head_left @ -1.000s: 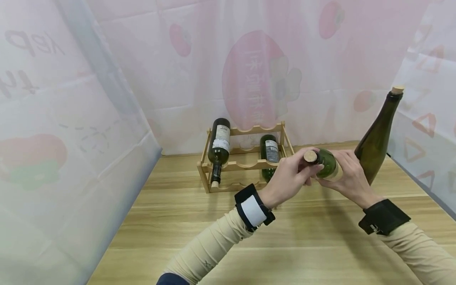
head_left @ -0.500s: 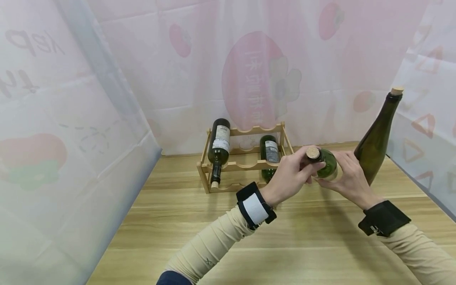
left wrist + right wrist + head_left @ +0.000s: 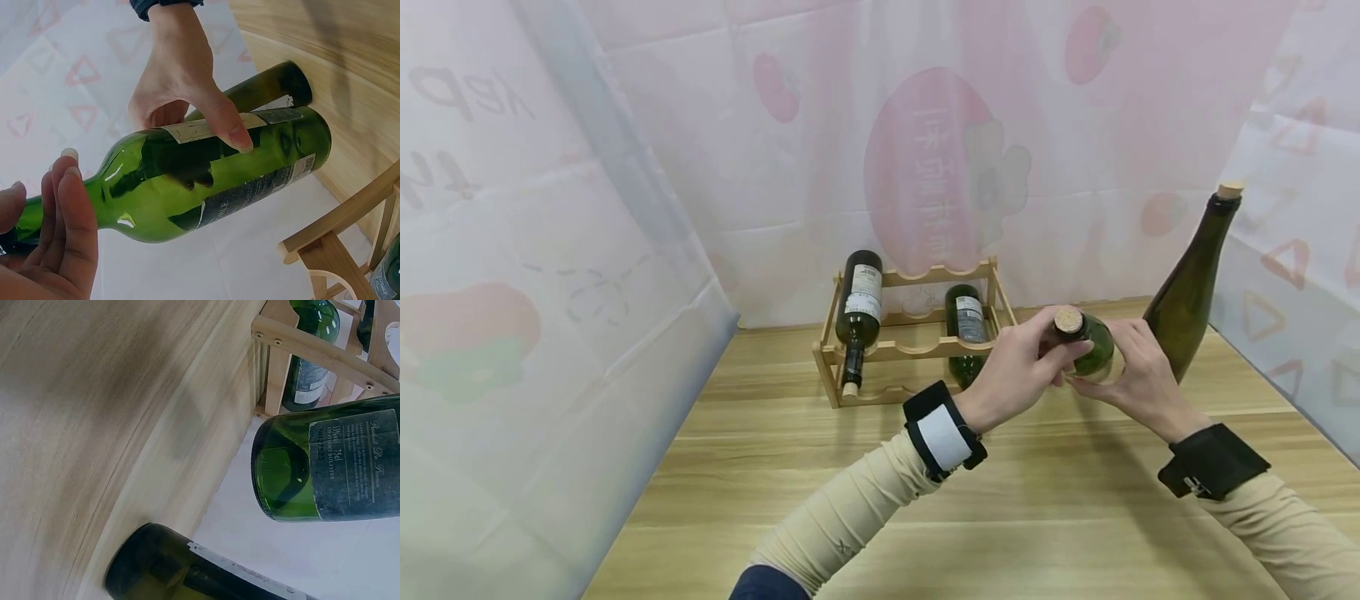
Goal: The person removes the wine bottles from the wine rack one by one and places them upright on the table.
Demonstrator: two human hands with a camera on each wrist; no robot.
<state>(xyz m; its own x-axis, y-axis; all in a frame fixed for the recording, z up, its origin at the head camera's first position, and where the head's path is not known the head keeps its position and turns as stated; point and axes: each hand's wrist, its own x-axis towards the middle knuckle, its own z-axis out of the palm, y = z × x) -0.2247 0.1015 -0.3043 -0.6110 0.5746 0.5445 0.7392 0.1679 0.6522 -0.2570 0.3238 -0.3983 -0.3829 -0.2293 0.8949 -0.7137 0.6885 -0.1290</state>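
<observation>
A green wine bottle (image 3: 1097,350) with a cork is held in both hands over the table, its neck toward the head camera. My left hand (image 3: 1013,367) grips the neck just below the cork; the left wrist view shows its fingers curled there. Around the labelled body, my right hand (image 3: 181,72) holds with the thumb laid along the glass. The bottle's base (image 3: 275,469) is raised off the table in the right wrist view. Behind the right hand stands a tall olive-green corked bottle (image 3: 1187,292).
A wooden wine rack (image 3: 910,350) stands at the back of the table. A dark bottle (image 3: 861,304) lies on its upper tier at the left, neck forward. Lower at the right rests a green bottle (image 3: 967,321). Printed curtains (image 3: 820,183) enclose the table (image 3: 775,483).
The corked end of the held bottle has shifted slightly right and up, with the left hand following it. The right hand keeps almost the same place. Rack and tall bottle have not moved.
</observation>
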